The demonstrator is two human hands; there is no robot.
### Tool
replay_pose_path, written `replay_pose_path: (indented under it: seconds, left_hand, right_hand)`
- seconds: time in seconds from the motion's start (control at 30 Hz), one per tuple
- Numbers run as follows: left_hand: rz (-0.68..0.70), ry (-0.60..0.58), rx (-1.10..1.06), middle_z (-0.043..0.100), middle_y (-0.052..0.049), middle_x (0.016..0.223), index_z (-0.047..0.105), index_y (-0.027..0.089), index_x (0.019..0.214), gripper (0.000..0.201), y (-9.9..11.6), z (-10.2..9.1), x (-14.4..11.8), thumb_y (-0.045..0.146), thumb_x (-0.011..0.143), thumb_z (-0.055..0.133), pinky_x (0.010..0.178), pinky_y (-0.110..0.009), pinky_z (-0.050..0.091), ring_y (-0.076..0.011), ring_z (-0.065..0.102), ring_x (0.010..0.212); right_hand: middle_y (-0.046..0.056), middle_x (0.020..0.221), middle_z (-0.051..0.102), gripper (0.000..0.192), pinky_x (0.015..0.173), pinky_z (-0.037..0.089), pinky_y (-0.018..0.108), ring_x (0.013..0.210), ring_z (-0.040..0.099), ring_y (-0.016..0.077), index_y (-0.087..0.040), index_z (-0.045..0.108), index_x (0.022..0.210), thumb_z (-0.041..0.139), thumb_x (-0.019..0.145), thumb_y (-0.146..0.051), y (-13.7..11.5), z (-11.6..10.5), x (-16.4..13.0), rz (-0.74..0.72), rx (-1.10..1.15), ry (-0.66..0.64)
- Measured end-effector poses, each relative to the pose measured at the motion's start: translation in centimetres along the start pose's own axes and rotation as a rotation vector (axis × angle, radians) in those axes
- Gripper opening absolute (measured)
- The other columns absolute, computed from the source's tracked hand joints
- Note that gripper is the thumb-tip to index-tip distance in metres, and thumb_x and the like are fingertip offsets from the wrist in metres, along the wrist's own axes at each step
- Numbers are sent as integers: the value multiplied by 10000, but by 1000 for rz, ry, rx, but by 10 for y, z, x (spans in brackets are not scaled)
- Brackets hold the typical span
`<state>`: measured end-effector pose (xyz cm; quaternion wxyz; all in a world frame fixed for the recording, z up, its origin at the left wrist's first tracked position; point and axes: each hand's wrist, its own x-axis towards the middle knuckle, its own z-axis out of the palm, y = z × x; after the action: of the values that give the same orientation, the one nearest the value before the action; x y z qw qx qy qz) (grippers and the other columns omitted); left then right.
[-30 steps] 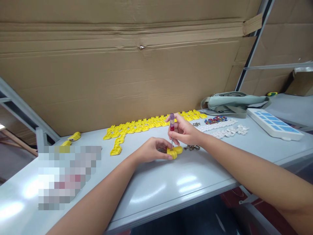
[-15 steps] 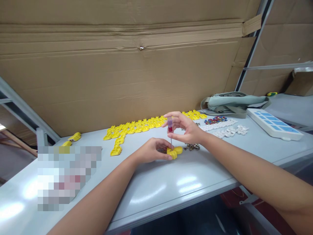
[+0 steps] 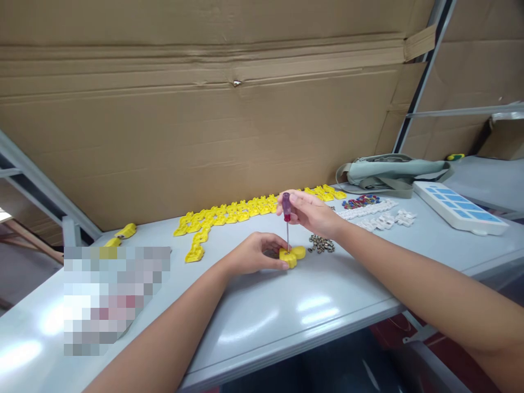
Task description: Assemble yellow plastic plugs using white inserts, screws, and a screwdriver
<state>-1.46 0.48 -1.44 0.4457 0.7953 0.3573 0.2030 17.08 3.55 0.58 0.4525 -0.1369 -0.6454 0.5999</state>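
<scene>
No legible text, label, brand or number on any surface in view.

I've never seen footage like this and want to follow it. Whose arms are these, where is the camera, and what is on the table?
There is no machine here: a person wears a camera on the head, so you look forward and down along their own two bare arms.

The left hand pins a small yellow part to the grey table. The right hand holds a small screwdriver upright, its tip down on that part.

Behind the hands lies a row of yellow parts. To the right are a heap of small metal pieces, white parts, a blue-and-white tray and a grey-green bag. Cardboard forms the back wall. The blurred patch at the left cannot be read.
</scene>
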Motion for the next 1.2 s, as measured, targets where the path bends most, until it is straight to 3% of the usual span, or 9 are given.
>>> replay_pose_path:
  seconds: [0.1,0.2,0.3,0.43,0.57,0.63,0.73,0.9,1.2]
  left_hand:
    - [-2,2,-1,652,-52,917,636,167,938,338,1,0,0,304,639,716,789,-316,452,-162,580,822]
    - [-4,5,-1,651,-52,912,637,168,936,329,2,0,-1,292,641,714,783,-318,454,-159,581,813]
    - [-12,-6,-21,650,-55,911,633,165,946,328,4,1,-1,282,649,707,775,-315,458,-158,582,811]
    - [5,-13,-33,642,-57,923,626,162,945,319,0,1,-1,285,659,700,796,-317,451,-165,580,847]
    - [20,-8,6,635,-58,926,622,154,919,296,-5,0,0,295,668,694,790,-316,449,-171,578,851]
    - [27,-19,-12,635,-66,962,613,150,948,317,-6,1,0,287,673,691,805,-318,448,-177,580,877]
    - [42,-41,-51,628,-77,1024,593,146,1014,360,-3,1,-1,264,685,679,844,-322,437,-190,573,941]
    - [27,-54,-32,628,-69,1026,589,147,1030,367,3,0,-2,270,693,668,847,-325,432,-205,567,967]
    - [55,-43,-53,602,-66,1031,562,160,1018,366,1,1,-1,266,686,672,861,-338,426,-202,551,980]
  right_hand:
    - [-24,714,506,285,409,263,186,455,332,30,-201,516,910,442,863,-472,1,3,-1,39,64,-8]
    - [-59,643,467,263,385,225,178,409,288,20,-201,456,855,547,808,-444,6,5,-1,75,57,-16]
    - [-59,654,528,305,384,253,173,394,316,11,-197,397,782,663,733,-337,11,5,-1,69,8,-20]
    - [-2,837,584,235,385,289,174,417,379,5,-181,469,850,579,798,-383,13,-1,0,75,24,-71]
    - [-39,671,511,324,393,331,180,419,405,29,-178,508,986,438,862,-470,12,-5,-1,208,103,-203]
    - [-60,605,494,291,428,372,181,437,435,39,-173,497,964,532,824,-425,13,-5,-2,223,78,-228]
    - [-63,589,546,289,474,409,181,472,494,51,-174,470,847,695,707,-288,16,-5,-4,229,-38,-243]
    - [-40,583,581,284,591,467,231,552,562,81,-162,450,654,702,687,-290,18,-8,-4,180,-117,-242]
    - [-29,594,576,203,624,457,225,590,557,84,-136,594,707,628,763,-328,12,-15,-2,151,-299,-309]
